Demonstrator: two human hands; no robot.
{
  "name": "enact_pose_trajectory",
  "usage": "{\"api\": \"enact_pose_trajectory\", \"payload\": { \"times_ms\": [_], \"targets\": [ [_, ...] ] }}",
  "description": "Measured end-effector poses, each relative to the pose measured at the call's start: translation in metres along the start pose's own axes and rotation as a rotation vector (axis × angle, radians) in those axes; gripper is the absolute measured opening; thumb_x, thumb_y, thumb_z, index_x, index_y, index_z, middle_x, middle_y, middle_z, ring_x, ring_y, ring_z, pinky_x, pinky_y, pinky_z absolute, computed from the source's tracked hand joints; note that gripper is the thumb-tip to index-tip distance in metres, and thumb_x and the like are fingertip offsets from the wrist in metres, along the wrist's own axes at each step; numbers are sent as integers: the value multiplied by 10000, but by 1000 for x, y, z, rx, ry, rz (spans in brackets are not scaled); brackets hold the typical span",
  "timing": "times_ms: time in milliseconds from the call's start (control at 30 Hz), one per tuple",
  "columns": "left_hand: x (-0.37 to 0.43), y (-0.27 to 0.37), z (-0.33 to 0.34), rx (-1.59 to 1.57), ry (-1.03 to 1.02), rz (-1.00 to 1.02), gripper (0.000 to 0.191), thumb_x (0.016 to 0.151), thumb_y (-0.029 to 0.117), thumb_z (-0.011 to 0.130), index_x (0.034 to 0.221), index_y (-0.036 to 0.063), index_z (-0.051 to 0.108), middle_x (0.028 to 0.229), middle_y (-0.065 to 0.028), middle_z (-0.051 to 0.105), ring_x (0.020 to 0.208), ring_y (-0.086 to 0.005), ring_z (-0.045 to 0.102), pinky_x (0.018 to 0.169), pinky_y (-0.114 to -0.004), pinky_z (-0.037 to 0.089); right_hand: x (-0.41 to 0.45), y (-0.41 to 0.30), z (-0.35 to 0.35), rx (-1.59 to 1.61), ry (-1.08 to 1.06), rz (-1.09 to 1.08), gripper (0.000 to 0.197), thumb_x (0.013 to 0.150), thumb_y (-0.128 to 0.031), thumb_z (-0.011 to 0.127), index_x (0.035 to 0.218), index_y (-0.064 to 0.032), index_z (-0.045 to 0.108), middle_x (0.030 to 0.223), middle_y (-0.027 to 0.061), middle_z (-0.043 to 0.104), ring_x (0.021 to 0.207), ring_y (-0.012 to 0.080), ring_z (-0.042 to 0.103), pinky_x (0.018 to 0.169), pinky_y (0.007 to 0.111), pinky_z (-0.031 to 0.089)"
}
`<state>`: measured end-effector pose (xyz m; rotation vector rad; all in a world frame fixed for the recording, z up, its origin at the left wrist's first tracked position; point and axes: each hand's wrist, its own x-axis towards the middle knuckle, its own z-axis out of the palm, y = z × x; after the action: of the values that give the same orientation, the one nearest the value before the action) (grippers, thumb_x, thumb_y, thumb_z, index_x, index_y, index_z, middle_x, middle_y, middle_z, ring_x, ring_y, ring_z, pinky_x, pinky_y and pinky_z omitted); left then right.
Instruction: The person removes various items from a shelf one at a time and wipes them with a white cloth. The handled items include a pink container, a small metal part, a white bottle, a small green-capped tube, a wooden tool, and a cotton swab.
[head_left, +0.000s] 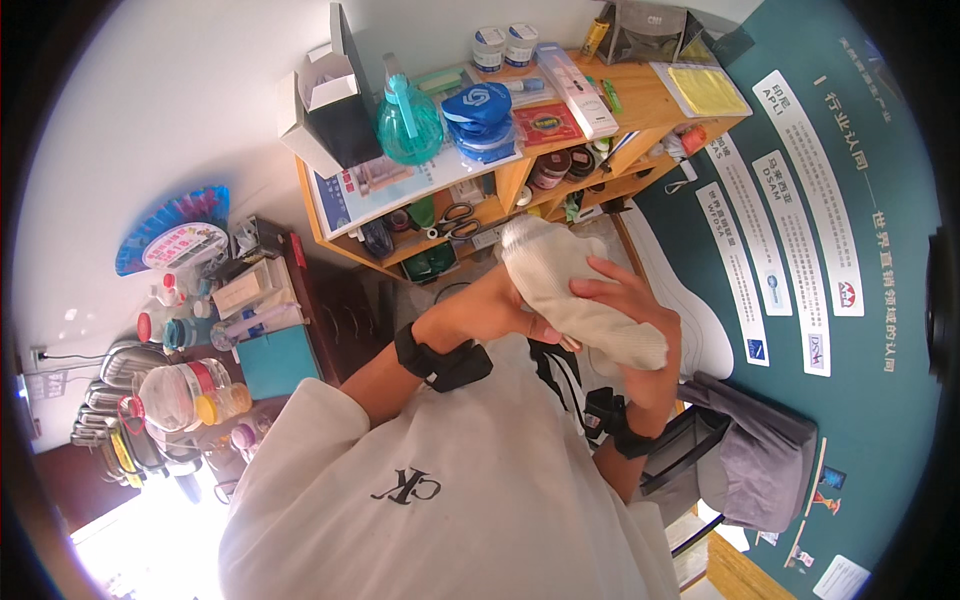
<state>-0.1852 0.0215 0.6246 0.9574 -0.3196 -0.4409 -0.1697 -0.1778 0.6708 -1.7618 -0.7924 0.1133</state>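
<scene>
A cream ribbed knit item (577, 289), a sock or a glove, is held in front of my chest. My left hand (517, 304) grips its near side, with the thumb below and the other fingers mostly hidden behind the fabric. On the other side, my right hand (641, 319) holds it with bent fingers lying over the knit. One rounded end points up and left, the other down and right past my right palm. Both wrists wear black straps with small black boxes.
Beyond my hands stands a wooden shelf (637, 105) with a teal spray bottle (410, 124), blue fabric and boxes. Bottles and a teal box (279, 361) stand at left. At right are a grey padded chair (757, 465) and a green wall panel (892, 300) bearing writing.
</scene>
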Motion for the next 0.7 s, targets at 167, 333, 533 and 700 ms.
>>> {"api": "enact_pose_trajectory", "payload": {
  "times_ms": [167, 333, 533, 700],
  "targets": [
    [-4, 2, -27, 143, -219, 95, 311, 745, 0, 696, 1043, -9, 606, 968, -83, 656, 908, -154, 622, 794, -278, 486, -17, 17, -21, 334, 74, -38, 431, 793, -322, 579, 999, 56, 616, 1078, 191, 602, 1079, 310, 533, 906, 396, 408],
    [-7, 26, -23, 180, -31, 60, 263, 740, 62, 729, 980, -2, 643, 915, -35, 668, 825, -81, 563, 775, -253, 460, -44, 30, -25, 670, 733, 314, 468, 918, -267, 474, 1273, 24, 384, 1252, 151, 480, 1137, 253, 489, 991, 361, 353],
    [1, 19, -18, 391, -143, 227, 255, 784, 150, 705, 960, -18, 629, 872, -27, 660, 803, -62, 536, 739, -234, 446, -15, 37, -11, 836, 841, 390, 447, 932, -261, 479, 1286, 1, 398, 1256, 127, 487, 1143, 241, 490, 983, 362, 373],
    [4, 12, -7, 355, -129, 106, 268, 857, 228, 631, 923, -31, 617, 806, -33, 639, 727, -71, 495, 669, -254, 440, -15, 29, 10, 668, 795, 428, 426, 879, -121, 557, 1257, 22, 422, 1209, 118, 526, 1092, 227, 523, 950, 344, 391]
  ]
}}
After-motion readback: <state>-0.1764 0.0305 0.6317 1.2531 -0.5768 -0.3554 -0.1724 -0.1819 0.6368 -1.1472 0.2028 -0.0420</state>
